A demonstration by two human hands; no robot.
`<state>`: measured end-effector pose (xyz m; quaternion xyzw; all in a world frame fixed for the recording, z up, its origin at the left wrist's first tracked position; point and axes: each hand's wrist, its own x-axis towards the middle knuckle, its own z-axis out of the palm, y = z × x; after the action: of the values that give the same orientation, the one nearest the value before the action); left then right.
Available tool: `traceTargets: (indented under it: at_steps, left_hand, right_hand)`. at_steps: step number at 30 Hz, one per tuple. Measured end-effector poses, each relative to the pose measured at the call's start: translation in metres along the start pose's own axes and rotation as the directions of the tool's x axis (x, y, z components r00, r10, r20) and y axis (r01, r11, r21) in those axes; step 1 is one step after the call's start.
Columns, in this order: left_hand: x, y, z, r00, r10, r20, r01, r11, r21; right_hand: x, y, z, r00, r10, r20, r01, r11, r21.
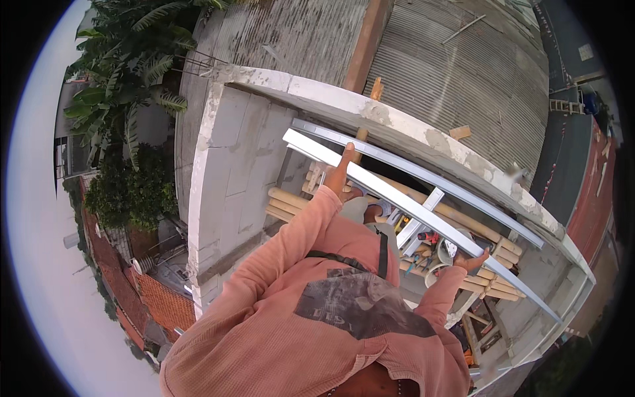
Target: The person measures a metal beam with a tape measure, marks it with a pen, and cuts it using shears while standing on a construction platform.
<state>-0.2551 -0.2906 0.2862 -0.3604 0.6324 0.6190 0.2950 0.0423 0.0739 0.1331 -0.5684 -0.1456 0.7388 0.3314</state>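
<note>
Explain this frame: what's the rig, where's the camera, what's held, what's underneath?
No machine: it's a person using two bare hands. The single picture comes from a fisheye camera worn on the head, looking down, so straight edges bend toward the rim. The left grip and right grip are closed around a long pale metal bar, spaced apart along it. Beyond it runs a second metal bar. Below are round light-coloured poles and a red-and-black tool amid clutter too small to sort out. Pale walls stand around.
</note>
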Motion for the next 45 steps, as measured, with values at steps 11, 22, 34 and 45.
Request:
traceTargets:
  at_steps: [11, 22, 34, 45]
  left_hand:
    - [0.124, -0.036, -0.069, 0.983, -0.090, -0.158, 0.046, 0.964, -0.262]
    - [0.149, -0.007, -0.208, 0.975, -0.044, -0.219, -0.013, 0.967, -0.254]
    - [0.136, -0.019, -0.191, 0.976, -0.087, -0.200, 0.053, 0.983, -0.173]
    - [0.154, -0.030, -0.222, 0.909, -0.077, -0.409, -0.018, 0.975, -0.223]
  right_hand:
    - [-0.018, 0.075, 0.007, 0.984, 0.174, 0.047, -0.179, 0.976, 0.121]
    - [-0.092, 0.180, 0.000, 0.918, 0.389, 0.082, -0.391, 0.920, 0.015]
    - [-0.064, 0.160, 0.010, 0.899, 0.429, 0.090, -0.434, 0.900, 0.045]
    - [-0.086, 0.175, 0.024, 0.871, 0.469, 0.148, -0.454, 0.882, -0.128]
